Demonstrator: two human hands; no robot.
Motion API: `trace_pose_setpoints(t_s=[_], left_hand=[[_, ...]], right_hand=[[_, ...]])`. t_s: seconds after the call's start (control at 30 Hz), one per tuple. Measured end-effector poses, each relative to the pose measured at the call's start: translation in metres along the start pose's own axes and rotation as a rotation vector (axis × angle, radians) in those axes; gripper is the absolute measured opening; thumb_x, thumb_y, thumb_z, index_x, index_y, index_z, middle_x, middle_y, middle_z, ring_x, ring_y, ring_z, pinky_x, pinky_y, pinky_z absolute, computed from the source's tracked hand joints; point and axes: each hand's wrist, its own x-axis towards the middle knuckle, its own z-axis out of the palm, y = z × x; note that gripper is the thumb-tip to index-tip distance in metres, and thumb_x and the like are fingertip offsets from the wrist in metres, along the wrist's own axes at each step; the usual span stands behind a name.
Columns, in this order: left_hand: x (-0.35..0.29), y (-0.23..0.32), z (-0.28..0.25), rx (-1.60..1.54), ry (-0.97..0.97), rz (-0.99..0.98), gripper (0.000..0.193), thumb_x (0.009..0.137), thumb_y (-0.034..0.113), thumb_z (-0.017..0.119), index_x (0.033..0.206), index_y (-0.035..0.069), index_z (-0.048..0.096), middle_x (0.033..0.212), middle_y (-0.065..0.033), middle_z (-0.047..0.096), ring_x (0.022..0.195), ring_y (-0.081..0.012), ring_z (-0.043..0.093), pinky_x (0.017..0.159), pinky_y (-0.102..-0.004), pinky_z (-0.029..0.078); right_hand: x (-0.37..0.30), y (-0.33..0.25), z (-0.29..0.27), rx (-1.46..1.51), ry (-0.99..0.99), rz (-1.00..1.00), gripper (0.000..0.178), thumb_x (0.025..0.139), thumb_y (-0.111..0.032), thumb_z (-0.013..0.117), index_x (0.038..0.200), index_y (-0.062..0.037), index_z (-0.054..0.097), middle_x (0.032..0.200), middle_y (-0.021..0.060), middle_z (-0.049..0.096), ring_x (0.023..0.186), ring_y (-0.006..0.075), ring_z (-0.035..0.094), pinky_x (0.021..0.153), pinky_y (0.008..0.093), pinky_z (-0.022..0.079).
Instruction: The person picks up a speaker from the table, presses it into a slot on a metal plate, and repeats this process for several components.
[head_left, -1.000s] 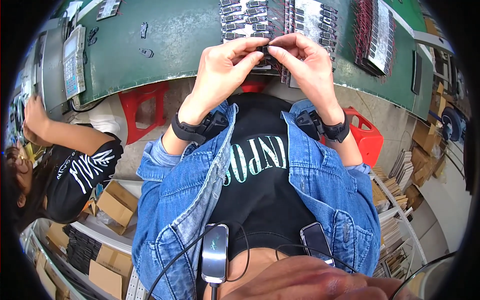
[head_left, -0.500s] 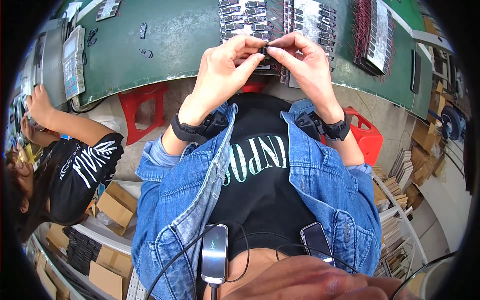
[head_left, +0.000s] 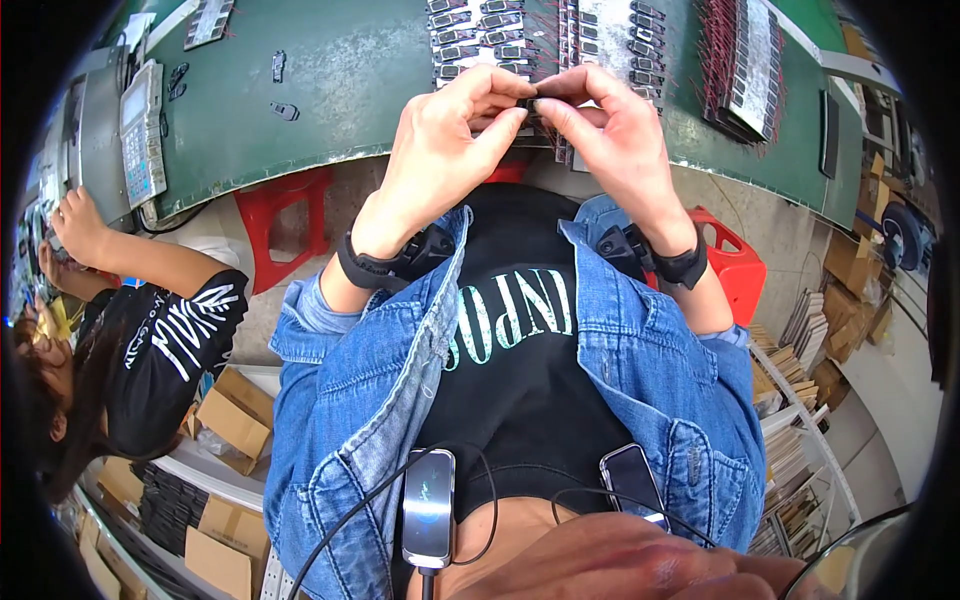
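Both my hands meet just over the near edge of the green table. My left hand [head_left: 452, 135] pinches a small black part [head_left: 530, 103] between thumb and forefinger. On its other side my right hand [head_left: 612, 125] grips the same part with thumb and fingertips. Most of the part is hidden by my fingers, so its kind does not show. Just beyond my hands lies a white board [head_left: 478, 42] with rows of small black devices. Right of it, another white board [head_left: 612, 40] carries more such devices and thin red wires.
A stack of boards with red wires [head_left: 742, 75] sits at the table's right. Two loose black pieces, one of them a small black device [head_left: 285, 111], lie on the green table [head_left: 350, 90]. Red stools [head_left: 285, 225] stand below. At left, a co-worker's hand [head_left: 82, 228] is near grey equipment [head_left: 143, 130].
My fingers have shifted slightly around the small black part, which stays between both hands. The view has moved a little. The co-worker's arm has shifted slightly.
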Motion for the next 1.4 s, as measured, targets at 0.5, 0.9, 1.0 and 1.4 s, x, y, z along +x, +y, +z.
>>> trace_pose_setpoints(t_s=[0.5,0.9,1.0,1.4], left_hand=[[0.004,0.002,0.029,0.037,-0.091,0.119,0.017,0.089,0.005,0.067,0.106,0.004,0.069,0.096,-0.0076,0.072,0.077,-0.0168,0.071,0.066,-0.0268,0.056],[0.001,-0.002,0.029,0.044,-0.136,0.072,0.015,0.091,0.004,0.065,0.105,0.002,0.07,0.086,-0.006,0.07,0.07,-0.0101,0.067,0.064,-0.0242,0.053],[0.001,0.001,0.028,0.073,-0.168,0.047,0.015,0.091,0.004,0.065,0.104,0.002,0.07,0.084,-0.0061,0.07,0.071,-0.0102,0.068,0.064,-0.0243,0.053],[-0.009,-0.005,0.005,-0.086,0.063,0.055,0.014,0.09,0.003,0.066,0.103,0.001,0.07,0.088,-0.0079,0.072,0.077,-0.0128,0.069,0.069,-0.0253,0.054]], right_hand=[[-0.074,0.045,-0.045,-0.137,0.28,0.167,0.017,0.085,-0.001,0.071,0.102,-0.0006,0.069,0.092,0.0058,0.068,0.081,0.012,0.066,0.074,0.024,0.053],[-0.07,0.059,-0.044,-0.409,0.365,-0.066,0.017,0.084,0.0,0.07,0.101,-0.0023,0.07,0.099,0.0067,0.062,0.08,0.0138,0.063,0.07,0.0243,0.052],[-0.069,0.06,-0.041,-0.449,0.369,-0.079,0.018,0.084,0.001,0.07,0.102,-0.0027,0.07,0.099,0.007,0.062,0.079,0.0149,0.063,0.07,0.0251,0.051],[-0.031,0.036,-0.039,-0.627,0.465,-0.302,0.017,0.085,-0.003,0.068,0.102,-0.0049,0.07,0.093,0.0086,0.064,0.086,0.0226,0.063,0.073,0.0315,0.05]])
